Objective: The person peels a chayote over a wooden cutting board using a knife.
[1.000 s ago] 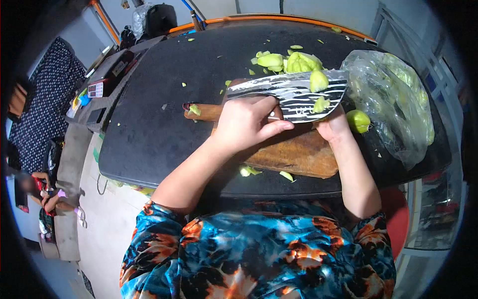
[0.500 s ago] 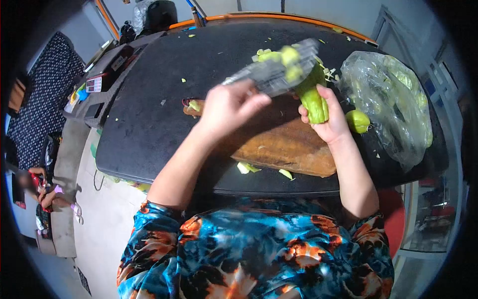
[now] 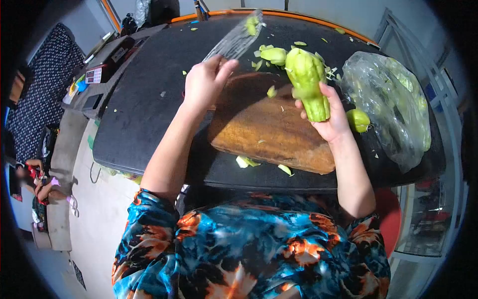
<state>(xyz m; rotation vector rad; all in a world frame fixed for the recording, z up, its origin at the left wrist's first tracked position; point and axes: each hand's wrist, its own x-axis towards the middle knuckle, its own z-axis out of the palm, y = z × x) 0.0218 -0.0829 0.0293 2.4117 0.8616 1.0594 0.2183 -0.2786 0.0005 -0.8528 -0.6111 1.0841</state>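
My left hand [image 3: 205,83] is closed round the handle of a broad-bladed knife [image 3: 233,43], held above the table's far left side. The blade is smeared by motion, and a green slice [image 3: 252,25] shows near its tip. My right hand [image 3: 334,119] grips the lower end of a light-green ribbed chayote [image 3: 304,72], tilted upright over the wooden cutting board [image 3: 269,142]. A small green piece [image 3: 271,91] appears above the board. Behind it lie a larger cut piece [image 3: 274,55] and scattered bits.
A clear plastic bag [image 3: 388,99] of green vegetables lies at right, with a green piece [image 3: 357,120] beside it. Cut scraps [image 3: 246,161] rest at the front of the black table [image 3: 144,119]. Another person [image 3: 44,187] is at far left.
My left hand has swung the knife up and left, away from the chayote. A small piece now shows above the board. My right hand stays almost in place, still holding the chayote.
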